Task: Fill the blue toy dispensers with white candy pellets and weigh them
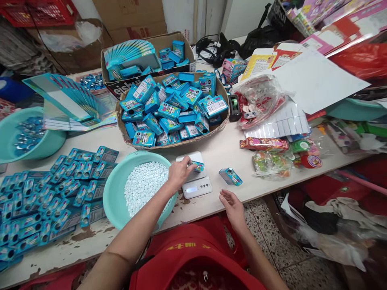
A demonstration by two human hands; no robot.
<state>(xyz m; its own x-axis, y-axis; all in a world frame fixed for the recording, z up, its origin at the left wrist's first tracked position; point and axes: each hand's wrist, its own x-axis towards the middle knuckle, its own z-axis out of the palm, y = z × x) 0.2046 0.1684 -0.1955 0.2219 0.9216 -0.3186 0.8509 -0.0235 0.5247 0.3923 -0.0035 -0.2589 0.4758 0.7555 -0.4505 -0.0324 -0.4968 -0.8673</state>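
Observation:
My left hand (180, 172) pinches a small blue candy box (198, 166) over the pan of a white digital scale (197, 188), whose small display is lit. Whether the box rests on the pan I cannot tell. My right hand (233, 207) hovers by the table's front edge, its fingers apart and nothing in them. Just beyond it, another blue candy box (230, 176) lies on the table with a shiny round piece at its end. Left of the scale, under my left forearm, stands a turquoise basin (113, 189) holding small whitish candies (145, 181).
At the left lie rows of blue boxes (60, 189) with round openings. A carton (172, 147) heaped with more boxes stands behind the basin. Another turquoise basin (54, 141) holds shiny pieces. Bagged sweets (272, 163), a tape dispenser (234, 108) and papers (320, 80) lie at right.

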